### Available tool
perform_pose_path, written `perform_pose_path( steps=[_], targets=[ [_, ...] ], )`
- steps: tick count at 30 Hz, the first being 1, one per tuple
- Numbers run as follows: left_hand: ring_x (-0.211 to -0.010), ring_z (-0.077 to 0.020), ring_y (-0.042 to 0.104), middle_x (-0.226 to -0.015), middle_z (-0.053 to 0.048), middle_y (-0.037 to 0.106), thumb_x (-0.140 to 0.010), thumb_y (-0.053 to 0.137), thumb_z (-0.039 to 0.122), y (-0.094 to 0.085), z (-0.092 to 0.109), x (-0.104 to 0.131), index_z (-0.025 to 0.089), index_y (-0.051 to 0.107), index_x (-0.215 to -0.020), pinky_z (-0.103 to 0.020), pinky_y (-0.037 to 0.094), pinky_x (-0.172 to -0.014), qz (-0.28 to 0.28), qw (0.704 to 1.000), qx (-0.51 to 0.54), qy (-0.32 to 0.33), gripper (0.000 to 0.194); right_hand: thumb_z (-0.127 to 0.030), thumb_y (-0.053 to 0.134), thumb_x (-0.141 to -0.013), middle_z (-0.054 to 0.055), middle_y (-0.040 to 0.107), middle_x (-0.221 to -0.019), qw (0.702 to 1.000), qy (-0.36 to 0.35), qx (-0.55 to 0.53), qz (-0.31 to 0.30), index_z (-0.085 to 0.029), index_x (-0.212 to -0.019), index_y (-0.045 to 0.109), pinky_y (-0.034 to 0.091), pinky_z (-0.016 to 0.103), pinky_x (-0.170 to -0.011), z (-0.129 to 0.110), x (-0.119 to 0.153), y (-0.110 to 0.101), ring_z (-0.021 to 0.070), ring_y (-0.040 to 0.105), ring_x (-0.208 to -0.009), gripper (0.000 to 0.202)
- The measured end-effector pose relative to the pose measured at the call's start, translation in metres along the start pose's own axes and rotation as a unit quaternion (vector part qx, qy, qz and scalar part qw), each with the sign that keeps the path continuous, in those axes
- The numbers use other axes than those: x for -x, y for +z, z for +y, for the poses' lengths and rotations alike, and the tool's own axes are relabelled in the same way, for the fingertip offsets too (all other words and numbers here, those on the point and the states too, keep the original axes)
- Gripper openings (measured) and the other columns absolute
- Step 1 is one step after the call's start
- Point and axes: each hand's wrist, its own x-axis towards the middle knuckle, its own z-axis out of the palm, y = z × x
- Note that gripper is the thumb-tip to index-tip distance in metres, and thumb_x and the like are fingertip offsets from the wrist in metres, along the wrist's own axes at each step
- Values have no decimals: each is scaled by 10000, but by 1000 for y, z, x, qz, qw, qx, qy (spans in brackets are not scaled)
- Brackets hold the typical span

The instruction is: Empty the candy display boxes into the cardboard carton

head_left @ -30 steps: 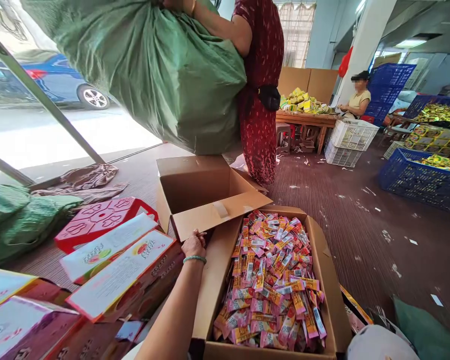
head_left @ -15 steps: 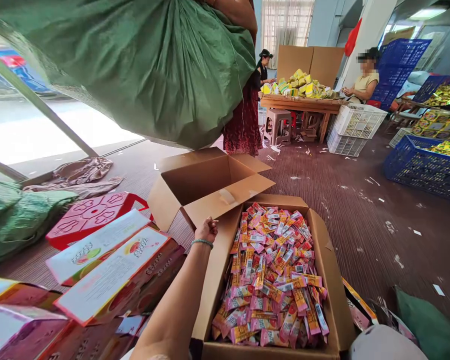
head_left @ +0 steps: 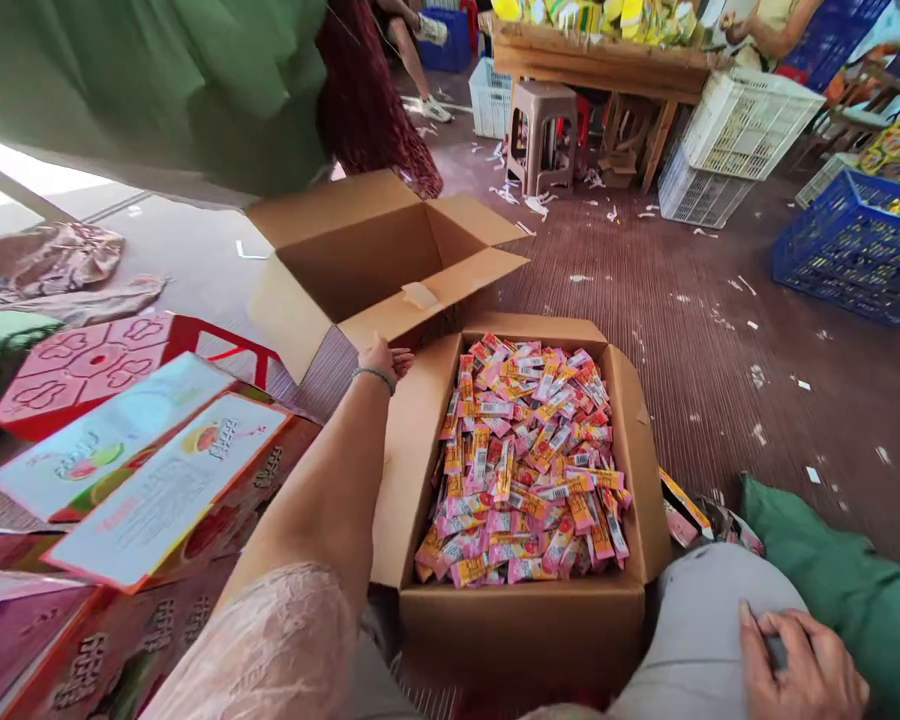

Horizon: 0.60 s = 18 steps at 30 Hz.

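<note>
My left hand (head_left: 385,358), a green bangle on its wrist, grips the lowered front flap of an empty cardboard box (head_left: 360,255) that lies tipped toward me. Just in front of it stands a second open cardboard box (head_left: 521,615) filled with several pink, orange and yellow snack sachets (head_left: 529,455). My right hand (head_left: 799,670) rests flat on my grey-trousered knee at the bottom right, holding nothing.
A person in a dark red dress (head_left: 371,100) carries a big green sack (head_left: 150,85) just behind the empty box. Flat printed cartons (head_left: 142,480) and a red stool (head_left: 82,365) lie left. A green bag (head_left: 840,590) is right; blue crate (head_left: 847,245), white baskets (head_left: 742,125), wooden table (head_left: 607,60) beyond.
My view has tipped downward, bringing my right hand and knee into sight. My left hand stays on the empty box's flap, the box now nearer. The sack carrier has moved off left.
</note>
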Motion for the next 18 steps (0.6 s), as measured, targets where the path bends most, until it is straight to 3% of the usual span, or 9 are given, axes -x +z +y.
perform_pose_path(
  steps=[2,3,5,7,8,11,13,15,18],
  targets=[
    [-929,-310,714,-924,-186,736,-1121,494,568,0,-10,16,112,727,-1129,-376,572,-789,26,990,-104,92,512,-439,678,-1064,114,722,-909,1000,8,20,-18,-190,-815,725,444,365,-678,-11,-10,-7,246,645,-745,355],
    [-1135,-369,705,-1112,-231,753,-1080,579,592,2,-16,27,108,725,-1234,-445,573,-954,33,972,-169,158,528,-451,664,-1076,112,722,-923,999,20,23,-30,-191,-823,723,427,361,-698,-16,-13,-10,245,641,-762,368],
    [-1451,-432,549,-1467,-267,664,-1014,685,598,13,-34,55,126,679,-1446,-532,429,-1226,13,907,-297,298,640,-475,646,-1094,104,725,-940,998,36,16,-55,-193,-843,723,405,355,-736,-22,-16,-12,242,633,-789,385],
    [-1574,-434,424,-1671,-247,525,-1030,636,606,33,-57,84,164,598,-1607,-549,312,-1323,-43,834,-403,375,729,-491,621,-1114,101,726,-947,997,39,8,-68,-190,-869,715,393,354,-758,-26,-17,-13,242,625,-802,399],
    [-1602,-439,391,-1729,-230,468,-1048,589,616,45,-70,99,197,557,-1663,-567,300,-1330,-82,804,-452,378,746,-492,606,-1123,99,724,-947,997,35,7,-71,-189,-880,709,392,354,-765,-28,-18,-13,242,622,-804,403],
    [-1689,-488,238,-1827,-182,339,-1052,543,653,81,-117,141,323,490,-1732,-684,240,-1334,-203,748,-557,299,758,-461,573,-1142,97,714,-947,998,23,17,-62,-185,-896,694,388,356,-761,-32,-23,-14,239,614,-793,389],
    [-1727,-498,113,-1863,-187,250,-1056,511,669,96,-150,167,323,467,-1747,-744,127,-1346,-240,719,-593,272,774,-429,579,-1141,99,710,-945,998,14,18,-54,-183,-893,689,390,355,-749,-33,-25,-14,239,615,-789,366],
    [-1738,-490,51,-1878,-201,187,-1082,446,641,98,-177,192,300,415,-1773,-759,92,-1347,-258,708,-597,276,771,-409,609,-1125,103,715,-944,999,11,11,-48,-182,-885,691,388,352,-731,-31,-26,-13,243,622,-792,341],
    [-1726,-492,146,-1847,-236,264,-1113,414,543,83,-195,221,280,392,-1783,-768,214,-1316,-309,683,-587,304,720,-388,686,-1067,99,728,-926,1000,9,-3,-30,-187,-867,707,367,346,-694,-18,-21,-6,240,608,-753,284]
  ],
)
